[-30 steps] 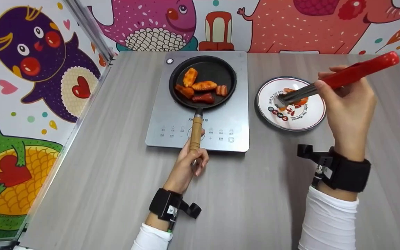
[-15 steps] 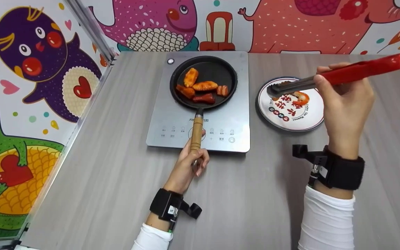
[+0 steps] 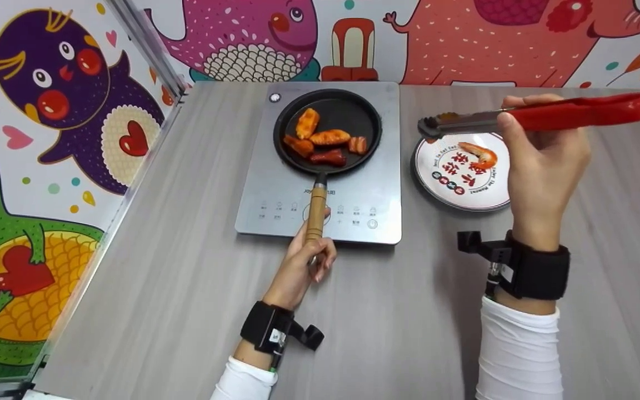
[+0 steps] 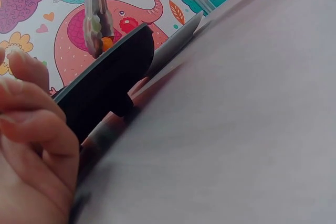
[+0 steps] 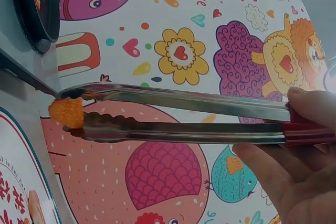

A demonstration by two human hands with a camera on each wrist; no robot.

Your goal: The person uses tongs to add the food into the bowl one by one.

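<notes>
My left hand (image 3: 306, 261) grips the wooden handle (image 3: 315, 214) of a black frying pan (image 3: 348, 114). Several pieces of food sit in the pan, among them orange-brown wing-like pieces (image 3: 328, 137) and a dark red one (image 3: 328, 158). My right hand (image 3: 548, 161) holds metal tongs with red handles (image 3: 586, 113). Between the tongs' scalloped tips is a small orange, crumbly-coated piece of food (image 5: 66, 112). The tips are raised over the far left rim of a white plate (image 3: 431, 180), which bears a cooked shrimp (image 3: 482, 158) and printed red characters.
Under the pan lies a flat silver induction cooker (image 3: 253, 189) with touch marks near its front edge. The plate stands just right of it on the grey wood-grain table (image 3: 398, 322). Cartoon-printed walls (image 3: 464, 44) close off the back and left.
The tongs have risen from the plate with the orange piece and shifted left and away, toward the pan. The shrimp on the plate has come into full view. My left hand keeps its grip.
</notes>
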